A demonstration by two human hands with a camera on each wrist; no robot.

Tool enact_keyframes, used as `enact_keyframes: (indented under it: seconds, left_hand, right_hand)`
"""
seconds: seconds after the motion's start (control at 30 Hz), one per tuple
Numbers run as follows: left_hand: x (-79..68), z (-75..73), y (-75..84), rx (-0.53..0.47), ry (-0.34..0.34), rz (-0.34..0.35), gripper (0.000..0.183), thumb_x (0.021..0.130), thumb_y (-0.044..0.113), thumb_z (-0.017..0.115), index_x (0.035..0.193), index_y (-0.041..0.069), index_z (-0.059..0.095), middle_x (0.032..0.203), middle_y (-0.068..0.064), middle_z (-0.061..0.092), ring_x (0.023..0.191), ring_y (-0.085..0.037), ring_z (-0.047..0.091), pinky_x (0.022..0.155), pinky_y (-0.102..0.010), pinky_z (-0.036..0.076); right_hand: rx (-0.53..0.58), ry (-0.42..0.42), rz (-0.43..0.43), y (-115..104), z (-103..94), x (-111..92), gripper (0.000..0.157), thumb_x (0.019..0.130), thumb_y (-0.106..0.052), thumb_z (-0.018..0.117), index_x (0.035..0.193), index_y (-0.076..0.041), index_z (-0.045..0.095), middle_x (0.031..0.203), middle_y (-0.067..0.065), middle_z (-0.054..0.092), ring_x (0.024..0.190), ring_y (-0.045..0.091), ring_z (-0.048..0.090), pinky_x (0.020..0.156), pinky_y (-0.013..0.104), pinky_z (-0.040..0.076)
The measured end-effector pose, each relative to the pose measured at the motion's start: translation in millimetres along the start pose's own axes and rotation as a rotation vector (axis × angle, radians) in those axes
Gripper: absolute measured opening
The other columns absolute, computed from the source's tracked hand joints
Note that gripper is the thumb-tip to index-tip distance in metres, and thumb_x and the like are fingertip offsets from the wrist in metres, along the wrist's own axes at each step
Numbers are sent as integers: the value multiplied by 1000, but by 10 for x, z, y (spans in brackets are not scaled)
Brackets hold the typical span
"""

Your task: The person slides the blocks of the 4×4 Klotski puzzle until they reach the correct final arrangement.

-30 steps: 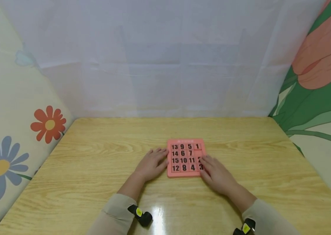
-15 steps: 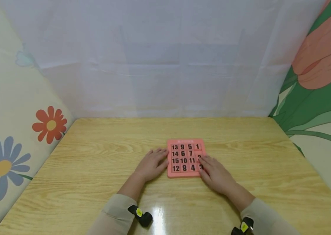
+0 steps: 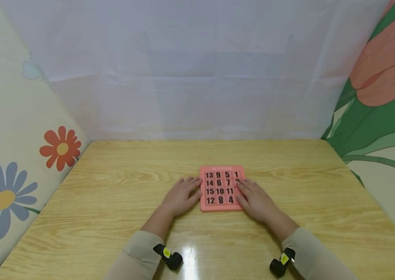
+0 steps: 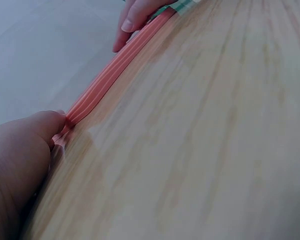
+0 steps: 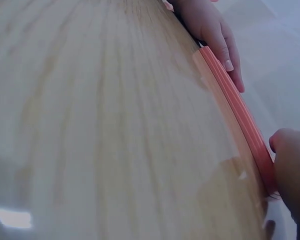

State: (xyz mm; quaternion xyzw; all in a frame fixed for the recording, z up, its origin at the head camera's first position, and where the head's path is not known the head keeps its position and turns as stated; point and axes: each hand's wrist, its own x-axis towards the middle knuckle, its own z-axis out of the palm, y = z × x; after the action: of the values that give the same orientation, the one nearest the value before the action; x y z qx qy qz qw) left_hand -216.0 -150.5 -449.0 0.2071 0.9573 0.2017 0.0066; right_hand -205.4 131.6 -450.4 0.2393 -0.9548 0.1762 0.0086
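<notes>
White creased fabric (image 3: 183, 70) is hanging at 12 o'clock behind a pale wood-grain table (image 3: 113, 171). Near the middle of the table, a pink, roughly square, plastic-looking puzzle board (image 3: 221, 187) is lying flat, black-numbered tiles facing up. Further clock positions are referring to this board. At 9 o'clock, the left hand (image 3: 179, 197) is touching the frame's side, fingers extended, thumb standing apart. At 3 o'clock, the right hand (image 3: 258, 200) is partly covering the tile column, fingers extended and close together, thumb lying apart towards 4 o'clock. Neither hand is visibly clamping. Handling is appearing light and stiff, tiles probably sliding easily; the rim at 9 and 3 o'clock is offering the surest hold.
</notes>
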Motion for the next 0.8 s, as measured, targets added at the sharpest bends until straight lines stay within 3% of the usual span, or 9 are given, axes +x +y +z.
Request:
enact_keyframes:
  seconds: [0.23,0.8]
  left_hand:
    - [3,4,-8,-1,-4,4,55,102,39,47,149,12,42,155,-7,42,148,-29,32,125,-48,16]
    - [23,-8,-30,-19,-17,4,56,102,40,47,149,11,42,155,-7,42,148,-29,31,125,-48,16]
  right_hand:
    - [10,22,-13,-4,-10,-67,53,102,-31,47,145,1,44,154,19,40,145,37,34,122,51,24]
    - [-1,5,-42,-107,2,-480,53,100,-32,51,144,-4,47,153,12,42,145,32,35,122,50,24]
